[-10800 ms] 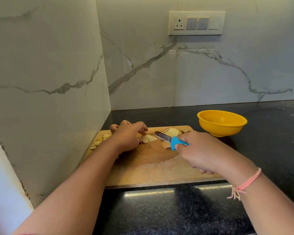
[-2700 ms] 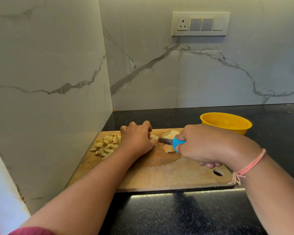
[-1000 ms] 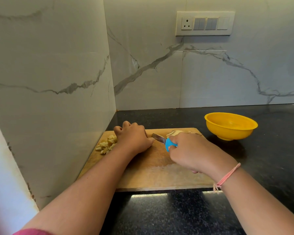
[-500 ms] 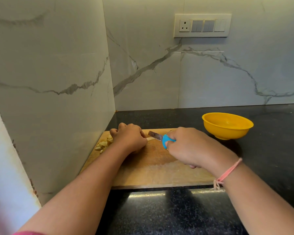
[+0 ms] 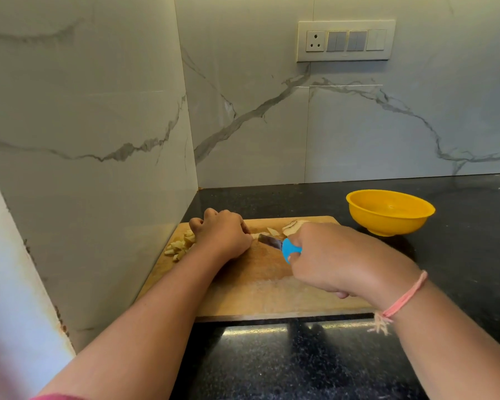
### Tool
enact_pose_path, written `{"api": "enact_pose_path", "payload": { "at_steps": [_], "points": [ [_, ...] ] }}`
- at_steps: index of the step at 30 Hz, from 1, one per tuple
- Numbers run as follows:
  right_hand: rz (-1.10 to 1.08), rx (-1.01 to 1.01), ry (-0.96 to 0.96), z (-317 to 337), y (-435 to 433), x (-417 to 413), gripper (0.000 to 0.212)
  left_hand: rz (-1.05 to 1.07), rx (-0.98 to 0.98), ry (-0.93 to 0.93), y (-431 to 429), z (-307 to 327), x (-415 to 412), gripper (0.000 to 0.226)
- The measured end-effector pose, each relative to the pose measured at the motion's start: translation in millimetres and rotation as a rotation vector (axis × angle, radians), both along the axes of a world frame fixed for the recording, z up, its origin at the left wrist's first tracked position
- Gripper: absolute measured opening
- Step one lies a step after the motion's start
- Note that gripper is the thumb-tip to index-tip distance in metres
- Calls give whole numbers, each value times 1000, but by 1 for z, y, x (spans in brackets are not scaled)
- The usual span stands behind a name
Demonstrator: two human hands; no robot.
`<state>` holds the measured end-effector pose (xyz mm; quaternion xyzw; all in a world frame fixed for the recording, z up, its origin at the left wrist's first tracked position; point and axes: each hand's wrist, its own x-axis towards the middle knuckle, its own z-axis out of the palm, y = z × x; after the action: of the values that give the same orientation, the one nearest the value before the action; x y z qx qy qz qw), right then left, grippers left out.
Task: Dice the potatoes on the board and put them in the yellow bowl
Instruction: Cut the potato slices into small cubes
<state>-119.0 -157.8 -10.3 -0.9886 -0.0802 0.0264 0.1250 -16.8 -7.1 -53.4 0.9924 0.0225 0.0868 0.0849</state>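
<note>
A wooden cutting board (image 5: 251,287) lies on the black counter in the corner. My left hand (image 5: 221,236) is curled, knuckles up, over a pale potato piece (image 5: 255,235) near the board's far edge; most of that piece is hidden. My right hand (image 5: 326,255) grips the blue handle of a knife (image 5: 283,246), its blade pointing left toward my left fingers. A heap of diced potato (image 5: 181,245) lies at the board's far left. Uncut potato slices (image 5: 290,225) peek out behind my right hand. The yellow bowl (image 5: 390,212) stands to the right of the board and looks empty.
Marble walls close the counter at the left and back, meeting just beyond the board. A switch plate (image 5: 345,40) hangs on the back wall. Black counter (image 5: 459,226) stretches right of the bowl and in front of the board.
Over the last seconds the diced heap at the left has grown. In the last half second both hands stay in place, with the knife blade slightly closer to my left fingers.
</note>
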Motion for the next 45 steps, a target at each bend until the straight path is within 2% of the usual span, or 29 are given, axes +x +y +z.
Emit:
{"api": "enact_pose_path", "payload": {
  "at_steps": [3, 6, 8, 11, 14, 20, 25, 32, 39, 45],
  "points": [
    [-13, -1, 39, 8, -8, -3, 37, -12, 11, -8, 1, 1, -2, 24],
    [-43, 85, 26, 13, -15, 5, 35, -38, 13, -16, 1, 3, -3, 29],
    [-74, 133, -37, 14, -20, 13, 37, -76, 6, -25, -1, 4, -3, 34],
    [-94, 205, -129, 13, -22, 26, 39, -174, -10, -45, -4, 2, -3, 29],
    [-95, 251, -210, 11, -23, 42, 39, -275, 61, -52, -6, -3, 1, 28],
    [-90, 283, -338, -15, -24, 69, 39, -270, 150, -115, -12, -2, 9, 21],
    [-98, 296, -414, -25, -28, 74, 38, -279, 203, -53, -14, -1, 12, 24],
    [-105, 311, -421, -30, -34, 72, 37, -269, 246, -60, -7, 4, 7, 21],
    [-96, 317, -420, -31, -34, 72, 35, -118, 284, -42, 6, 12, 3, 21],
    [-85, 321, -418, -31, -31, 70, 36, -280, 235, -82, -25, 1, 11, 35]
  ]
}}
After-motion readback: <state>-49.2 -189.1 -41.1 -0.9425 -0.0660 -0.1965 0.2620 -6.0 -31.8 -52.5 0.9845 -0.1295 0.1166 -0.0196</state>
